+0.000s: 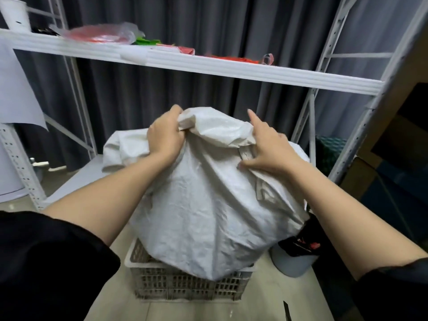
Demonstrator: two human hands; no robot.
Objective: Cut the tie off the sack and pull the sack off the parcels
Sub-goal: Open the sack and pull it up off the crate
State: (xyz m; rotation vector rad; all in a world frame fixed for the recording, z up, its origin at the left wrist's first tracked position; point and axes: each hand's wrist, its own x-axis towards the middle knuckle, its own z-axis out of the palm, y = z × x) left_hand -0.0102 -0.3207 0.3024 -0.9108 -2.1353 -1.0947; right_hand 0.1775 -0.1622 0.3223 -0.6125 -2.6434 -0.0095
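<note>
Head view: white woven sack (203, 205) is standing bulging in a pale plastic lattice crate (185, 286) on the floor, in front of a white metal shelf rack (231, 68). Left hand (165, 135) is gripping the bunched top of the sack, fingers curled tight around a fistful of fabric at upper left. Right hand (264, 147) is pressing on the sack's upper right side, fingers spread, index pointing up, thumb lying on the fabric; not clamped on anything. Parcels hidden inside the sack; tie not visible. Both forearms bare, black sleeves at the elbows. Grey bin (294, 262) with a black liner is sitting just right of the crate. Dark blade-like object (287, 310) is lying on the floor at bottom right, too small to identify.
</note>
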